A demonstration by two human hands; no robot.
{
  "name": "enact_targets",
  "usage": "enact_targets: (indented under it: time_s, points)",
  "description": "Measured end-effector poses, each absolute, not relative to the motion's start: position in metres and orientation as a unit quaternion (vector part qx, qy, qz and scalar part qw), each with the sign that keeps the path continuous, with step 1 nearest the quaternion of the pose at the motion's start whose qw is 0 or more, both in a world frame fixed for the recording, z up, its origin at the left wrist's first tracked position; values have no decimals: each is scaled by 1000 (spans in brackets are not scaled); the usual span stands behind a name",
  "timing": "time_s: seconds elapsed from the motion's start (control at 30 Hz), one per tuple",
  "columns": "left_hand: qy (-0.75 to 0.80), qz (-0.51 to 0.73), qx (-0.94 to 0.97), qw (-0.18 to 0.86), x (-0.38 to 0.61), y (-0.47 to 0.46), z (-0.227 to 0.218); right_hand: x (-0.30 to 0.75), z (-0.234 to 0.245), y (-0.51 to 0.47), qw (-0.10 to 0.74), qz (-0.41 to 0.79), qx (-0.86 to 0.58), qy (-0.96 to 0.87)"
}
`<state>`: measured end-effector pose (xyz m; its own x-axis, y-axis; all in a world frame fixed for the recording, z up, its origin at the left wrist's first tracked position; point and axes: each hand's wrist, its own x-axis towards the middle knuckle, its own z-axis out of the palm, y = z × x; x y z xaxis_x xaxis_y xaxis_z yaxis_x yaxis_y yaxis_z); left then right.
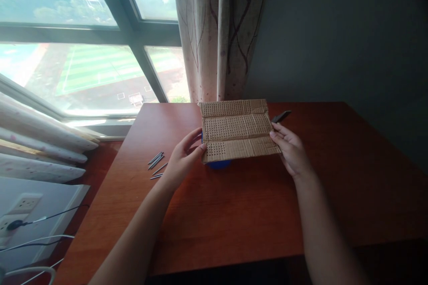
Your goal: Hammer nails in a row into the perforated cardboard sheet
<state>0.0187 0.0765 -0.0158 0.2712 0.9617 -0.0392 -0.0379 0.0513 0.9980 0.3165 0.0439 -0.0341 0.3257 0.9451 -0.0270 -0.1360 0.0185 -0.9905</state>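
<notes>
A brown cardboard sheet, full of small punched holes and creased into three strips, is held a little above the reddish wooden table. My left hand grips its left edge, and my right hand grips its right edge. Under the sheet a blue object peeks out; most of it is hidden. Several thin metal nails lie loose on the table just left of my left hand.
A small dark object lies on the table behind my right hand. A patterned curtain and a large window stand behind the table. A wall socket with plugged cables is at lower left.
</notes>
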Motion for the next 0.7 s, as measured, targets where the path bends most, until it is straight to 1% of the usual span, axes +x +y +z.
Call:
enact_targets:
  time_s: [0.33,0.7]
  points:
    - [423,442,550,569,21,77,-16,315,-45,47,609,408,-560,-384]
    - [420,449,550,566,19,78,-21,311,-49,49,623,416,-551,-368]
